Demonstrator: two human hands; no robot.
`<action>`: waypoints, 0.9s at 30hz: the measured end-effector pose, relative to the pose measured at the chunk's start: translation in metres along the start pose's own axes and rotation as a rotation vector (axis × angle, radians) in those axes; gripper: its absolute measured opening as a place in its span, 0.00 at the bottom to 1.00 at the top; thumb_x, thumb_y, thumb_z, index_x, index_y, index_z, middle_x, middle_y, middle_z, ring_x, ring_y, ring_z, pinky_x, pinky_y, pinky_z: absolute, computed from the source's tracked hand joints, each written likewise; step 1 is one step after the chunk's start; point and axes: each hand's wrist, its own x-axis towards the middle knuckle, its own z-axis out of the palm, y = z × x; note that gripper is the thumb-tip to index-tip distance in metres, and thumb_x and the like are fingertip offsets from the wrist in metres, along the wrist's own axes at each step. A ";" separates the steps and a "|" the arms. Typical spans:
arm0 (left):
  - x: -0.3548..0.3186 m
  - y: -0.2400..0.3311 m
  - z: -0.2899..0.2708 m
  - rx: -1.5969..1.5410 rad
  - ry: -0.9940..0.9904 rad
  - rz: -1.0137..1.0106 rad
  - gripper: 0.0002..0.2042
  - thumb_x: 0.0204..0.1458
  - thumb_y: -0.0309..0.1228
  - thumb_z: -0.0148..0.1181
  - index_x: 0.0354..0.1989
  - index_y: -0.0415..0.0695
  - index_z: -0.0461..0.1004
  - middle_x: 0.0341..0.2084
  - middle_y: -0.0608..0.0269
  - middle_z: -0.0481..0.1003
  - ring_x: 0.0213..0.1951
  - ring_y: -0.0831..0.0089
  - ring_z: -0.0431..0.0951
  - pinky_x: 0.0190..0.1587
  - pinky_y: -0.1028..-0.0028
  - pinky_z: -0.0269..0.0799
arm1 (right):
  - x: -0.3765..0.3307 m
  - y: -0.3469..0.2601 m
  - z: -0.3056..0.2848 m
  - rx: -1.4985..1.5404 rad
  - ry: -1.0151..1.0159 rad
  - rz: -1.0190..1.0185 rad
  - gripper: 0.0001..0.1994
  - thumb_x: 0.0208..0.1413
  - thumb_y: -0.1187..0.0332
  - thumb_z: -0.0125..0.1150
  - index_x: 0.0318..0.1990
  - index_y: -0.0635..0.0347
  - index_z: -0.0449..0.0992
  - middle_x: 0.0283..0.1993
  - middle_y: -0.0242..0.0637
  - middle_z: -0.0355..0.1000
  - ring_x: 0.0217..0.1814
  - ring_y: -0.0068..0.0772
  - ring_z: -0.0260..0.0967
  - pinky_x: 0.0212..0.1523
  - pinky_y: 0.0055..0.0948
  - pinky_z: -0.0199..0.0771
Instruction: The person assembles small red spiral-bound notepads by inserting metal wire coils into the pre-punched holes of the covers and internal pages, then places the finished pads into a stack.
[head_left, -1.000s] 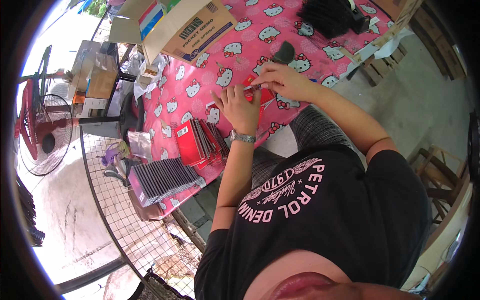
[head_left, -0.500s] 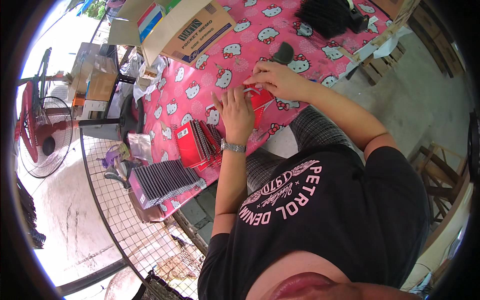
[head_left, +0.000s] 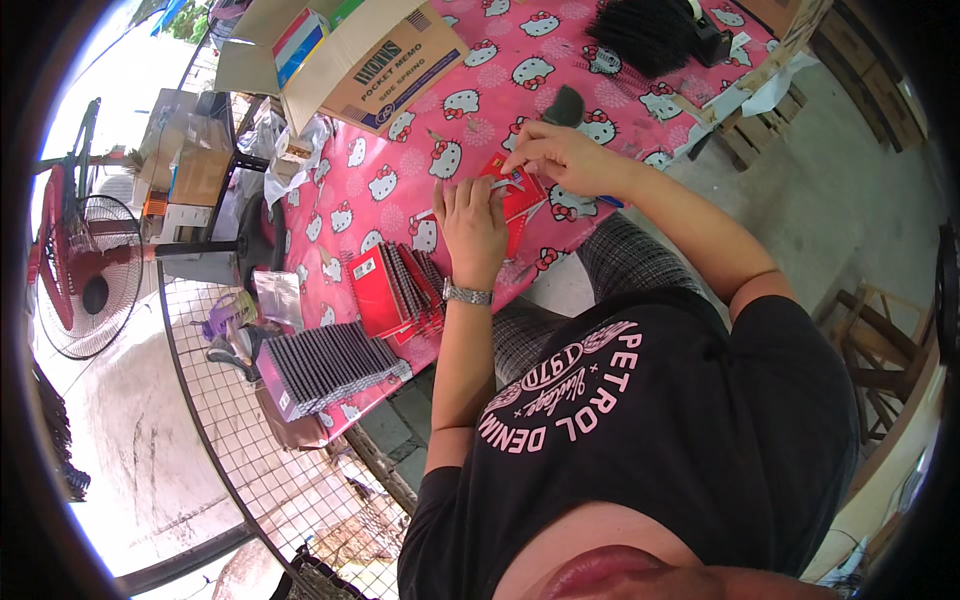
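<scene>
A red notebook (head_left: 522, 203) lies on the pink table cover beneath my hands. My left hand (head_left: 468, 220), with a metal watch at its wrist, rests palm down at the notebook's left side, its fingers stretched out. Above the right part of the cover, my right hand (head_left: 562, 160) has thumb and fingers drawn together in a pinch. A narrow pale strip (head_left: 501, 183) shows between the two hands, near my right fingertips; what it is I cannot make out. More red paper or cover shows under the notebook's lower edge.
Left of my left forearm sit a stack of red spiral notebooks (head_left: 378, 295) and a row of dark-spined ones (head_left: 325, 365). An open cardboard box (head_left: 395, 70) stands at the back. Black bristle-like strands (head_left: 645, 38) lie back right. A fan (head_left: 95, 280) stands far left.
My right hand has lifted and shifted slightly right, its fingers now pinched, uncovering more of the red notebook. My left hand has barely moved.
</scene>
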 end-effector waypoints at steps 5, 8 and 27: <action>0.003 0.001 0.001 0.044 -0.019 -0.043 0.10 0.55 0.32 0.57 0.43 0.45 0.72 0.37 0.59 0.74 0.45 0.59 0.72 0.64 0.51 0.54 | -0.005 -0.002 0.008 0.114 -0.076 0.211 0.15 0.58 0.79 0.53 0.50 0.57 0.77 0.39 0.37 0.66 0.41 0.33 0.68 0.41 0.29 0.68; 0.006 0.014 -0.001 0.131 -0.029 -0.062 0.13 0.57 0.34 0.54 0.47 0.43 0.70 0.39 0.57 0.74 0.47 0.57 0.72 0.65 0.52 0.53 | -0.006 -0.011 0.009 -0.047 -0.055 0.218 0.13 0.60 0.68 0.56 0.51 0.56 0.76 0.39 0.43 0.71 0.47 0.43 0.70 0.46 0.36 0.70; 0.007 0.007 -0.009 -0.020 -0.123 0.005 0.10 0.58 0.35 0.56 0.44 0.44 0.71 0.38 0.60 0.76 0.47 0.57 0.73 0.63 0.51 0.55 | 0.013 0.145 -0.018 -0.825 0.083 0.206 0.15 0.55 0.61 0.61 0.47 0.59 0.73 0.42 0.46 0.76 0.46 0.45 0.75 0.47 0.39 0.72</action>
